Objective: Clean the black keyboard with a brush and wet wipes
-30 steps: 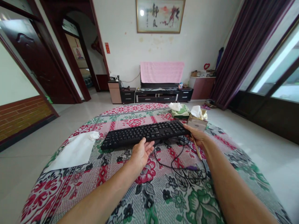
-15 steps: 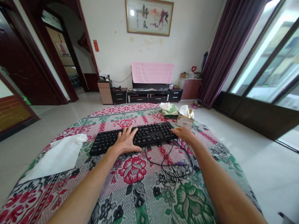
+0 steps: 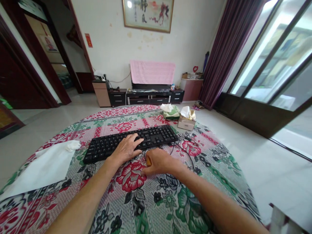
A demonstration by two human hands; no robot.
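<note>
A black keyboard lies slightly aslant on a round table with a flowered cloth. My left hand rests on its middle keys, fingers spread, the thumb over the near edge. Just in front of the keyboard is my right hand, its fingers curled round a small yellow-orange thing; most of that is hidden, so its kind cannot be made out. The keyboard's black cable loops out on the right, partly behind my right forearm.
A white cloth lies to the left. Beyond the keyboard's right end stand a green tissue box and a beige tissue box. A small dark item lies near them. Farther back is a low black cabinet.
My right hand has moved from the keyboard's right end leftward and nearer, to beside my left hand. My left hand stays on the keys. The view has shifted somewhat to the right.
</note>
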